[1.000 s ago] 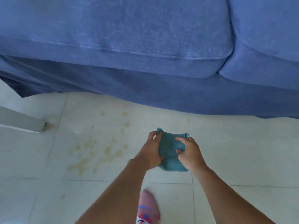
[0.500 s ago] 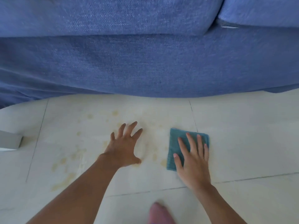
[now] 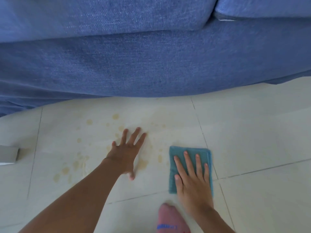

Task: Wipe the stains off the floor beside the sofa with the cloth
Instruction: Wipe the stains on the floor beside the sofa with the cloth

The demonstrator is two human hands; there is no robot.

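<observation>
A folded teal cloth (image 3: 178,153) lies flat on the pale tiled floor (image 3: 252,132) in front of the blue sofa (image 3: 151,56). My right hand (image 3: 191,179) presses flat on the cloth, fingers spread. My left hand (image 3: 127,152) rests flat on the bare tile to the cloth's left, fingers apart, holding nothing. Yellowish stains (image 3: 70,167) are scattered over the tile left of and around my left hand, with a few spots (image 3: 159,158) between my hands.
The sofa's front runs across the whole upper view, close behind the stains. A grey furniture edge (image 3: 8,156) juts in at the far left. My foot in a pink sock (image 3: 170,219) is at the bottom, just below the cloth.
A second ago both hands held the cloth in the air. It now lies on the floor under my right hand, and my left hand has come down onto the tile.
</observation>
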